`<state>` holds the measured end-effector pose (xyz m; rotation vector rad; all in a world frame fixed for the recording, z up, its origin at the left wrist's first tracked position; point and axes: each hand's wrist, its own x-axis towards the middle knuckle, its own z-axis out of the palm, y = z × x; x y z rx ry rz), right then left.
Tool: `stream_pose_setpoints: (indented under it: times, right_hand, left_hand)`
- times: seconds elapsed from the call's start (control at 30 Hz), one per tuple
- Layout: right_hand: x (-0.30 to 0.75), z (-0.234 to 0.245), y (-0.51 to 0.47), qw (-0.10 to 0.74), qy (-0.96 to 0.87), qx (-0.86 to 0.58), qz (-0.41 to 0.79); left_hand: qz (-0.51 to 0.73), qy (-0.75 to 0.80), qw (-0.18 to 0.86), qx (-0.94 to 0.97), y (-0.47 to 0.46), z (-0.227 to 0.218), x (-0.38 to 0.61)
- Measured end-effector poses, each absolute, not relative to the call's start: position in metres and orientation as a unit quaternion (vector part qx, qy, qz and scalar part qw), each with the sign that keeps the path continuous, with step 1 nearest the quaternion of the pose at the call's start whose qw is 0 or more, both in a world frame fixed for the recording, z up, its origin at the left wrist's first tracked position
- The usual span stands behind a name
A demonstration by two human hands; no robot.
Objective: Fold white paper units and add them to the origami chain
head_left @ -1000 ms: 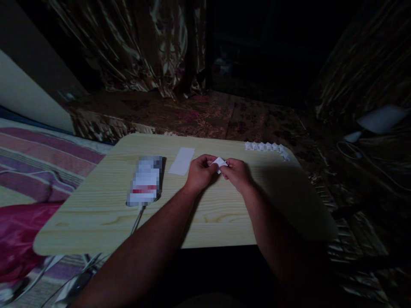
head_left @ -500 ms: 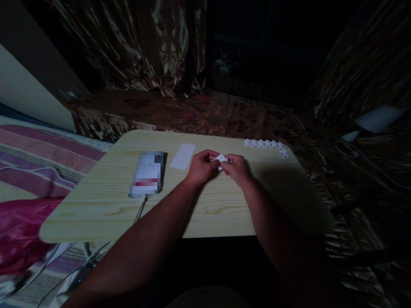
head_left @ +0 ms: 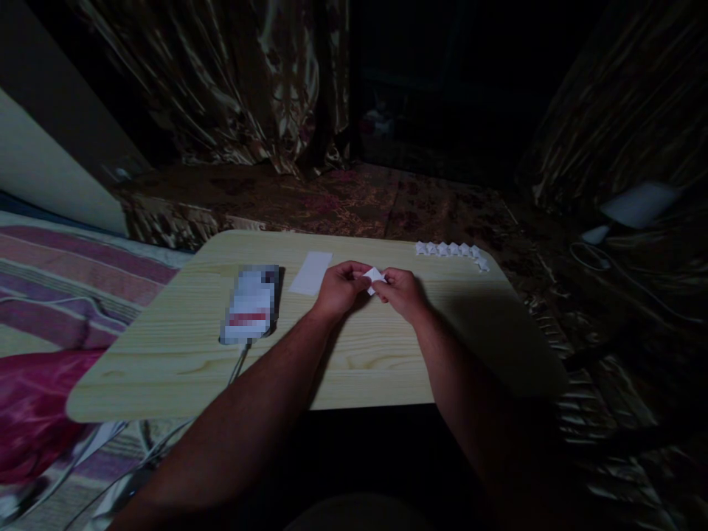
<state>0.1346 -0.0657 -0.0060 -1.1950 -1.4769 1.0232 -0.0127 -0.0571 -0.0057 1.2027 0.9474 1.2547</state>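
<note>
Both hands meet over the middle of a pale wooden table [head_left: 166, 361]. My left hand [head_left: 338, 287] and my right hand [head_left: 402, 293] pinch a small folded white paper piece [head_left: 375, 277] between their fingertips, just above the tabletop. To the left of my left hand lies a flat white paper strip [head_left: 310, 272]. A row of several small folded white paper shapes [head_left: 450, 251] lines the far right edge of the table.
A phone [head_left: 250, 304] lies left of the hands with a cable [head_left: 237, 369] running off the front edge. Striped bedding [head_left: 60, 273] and red cloth [head_left: 27, 398] are at the left. Dark patterned curtains [head_left: 232, 81] and floor covering surround the table.
Both hands stay pinched on the folded paper piece and have shifted slightly left in view. The paper looks a little smaller between the fingers.
</note>
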Motion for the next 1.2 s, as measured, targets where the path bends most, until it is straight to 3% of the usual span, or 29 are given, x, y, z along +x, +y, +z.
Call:
stream_pose_setpoints:
  times: [1.2]
  right_hand:
    - [0.136, -0.004, -0.066, 0.496, -0.564, -0.484, 0.449]
  left_hand:
    - [0.545, 0.41, 0.524, 0.51, -0.057, -0.007, -0.014]
